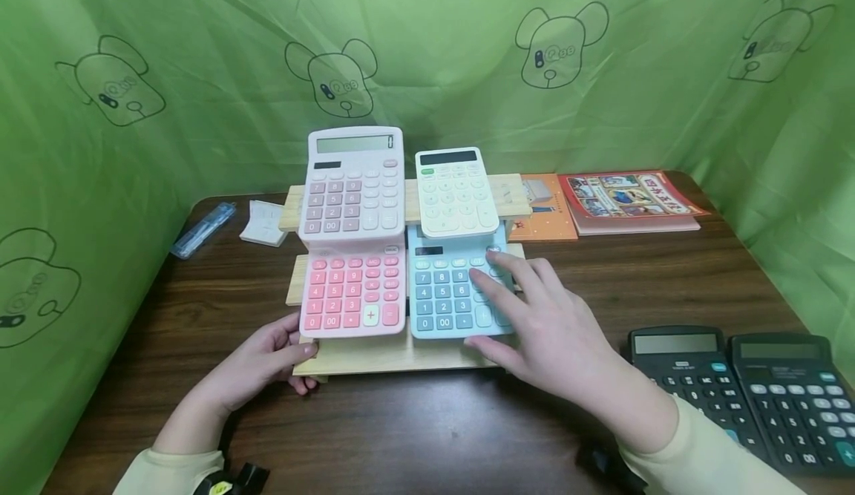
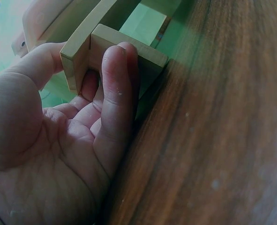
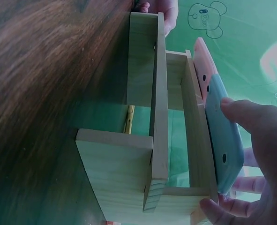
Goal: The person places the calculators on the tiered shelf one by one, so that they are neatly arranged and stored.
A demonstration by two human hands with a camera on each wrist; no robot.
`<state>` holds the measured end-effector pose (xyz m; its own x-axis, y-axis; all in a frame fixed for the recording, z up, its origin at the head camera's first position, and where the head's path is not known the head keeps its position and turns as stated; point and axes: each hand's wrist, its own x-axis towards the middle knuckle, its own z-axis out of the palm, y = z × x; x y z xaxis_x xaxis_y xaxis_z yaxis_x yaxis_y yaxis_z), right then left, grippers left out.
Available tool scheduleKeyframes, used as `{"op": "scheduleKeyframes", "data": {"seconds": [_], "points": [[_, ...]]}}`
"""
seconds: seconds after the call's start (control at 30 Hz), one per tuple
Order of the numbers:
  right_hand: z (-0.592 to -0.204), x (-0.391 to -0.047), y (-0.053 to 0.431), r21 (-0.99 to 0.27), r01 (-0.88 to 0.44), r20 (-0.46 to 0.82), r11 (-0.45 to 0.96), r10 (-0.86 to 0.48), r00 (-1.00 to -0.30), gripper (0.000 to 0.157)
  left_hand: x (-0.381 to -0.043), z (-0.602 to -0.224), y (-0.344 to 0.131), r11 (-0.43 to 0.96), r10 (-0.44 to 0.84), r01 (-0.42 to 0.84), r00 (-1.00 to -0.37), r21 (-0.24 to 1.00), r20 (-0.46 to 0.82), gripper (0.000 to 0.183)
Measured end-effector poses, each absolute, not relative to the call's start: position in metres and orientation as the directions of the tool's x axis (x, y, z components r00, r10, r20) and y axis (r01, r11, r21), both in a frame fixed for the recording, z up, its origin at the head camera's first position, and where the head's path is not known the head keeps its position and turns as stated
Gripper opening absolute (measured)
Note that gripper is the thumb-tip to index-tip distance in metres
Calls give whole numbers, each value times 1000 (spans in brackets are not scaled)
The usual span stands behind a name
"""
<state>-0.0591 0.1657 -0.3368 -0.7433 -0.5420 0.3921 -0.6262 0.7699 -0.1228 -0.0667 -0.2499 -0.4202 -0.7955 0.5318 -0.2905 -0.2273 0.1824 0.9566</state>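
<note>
Four-legged detail aside, a tiered pale wooden stand [image 1: 401, 358] holds several calculators. My left hand [image 1: 267, 354] grips its front left corner, thumb over the board and fingers beneath. Lower right on the stand leans a blue calculator [image 1: 443, 309]. My right hand [image 1: 554, 332] holds it, the thumb [image 3: 236, 110] at its lower edge and two fingertips over its keys. Beside it leans a pink calculator [image 1: 334, 306]. On the upper tier lean a pale lilac calculator [image 1: 352, 205], showing 0, and a smaller whitish one with a green key [image 1: 456, 198].
Two black calculators [image 1: 781, 398] lie at the right, partly behind my sleeve. Behind the stand are an orange booklet [image 1: 554, 220] and a red-covered book [image 1: 628, 194]. A clear blue packet [image 1: 203, 229] and a white paper [image 1: 263, 222] lie at the left. Green cloth surrounds the table.
</note>
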Motion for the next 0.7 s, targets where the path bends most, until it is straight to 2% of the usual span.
{"op": "scheduleKeyframes", "data": {"seconds": [0.7], "points": [[-336,-58,173,-186,-640,377,746,-547,-747,73,-66,-421,-251,161,536,-218,-800,963,-270,52]]}}
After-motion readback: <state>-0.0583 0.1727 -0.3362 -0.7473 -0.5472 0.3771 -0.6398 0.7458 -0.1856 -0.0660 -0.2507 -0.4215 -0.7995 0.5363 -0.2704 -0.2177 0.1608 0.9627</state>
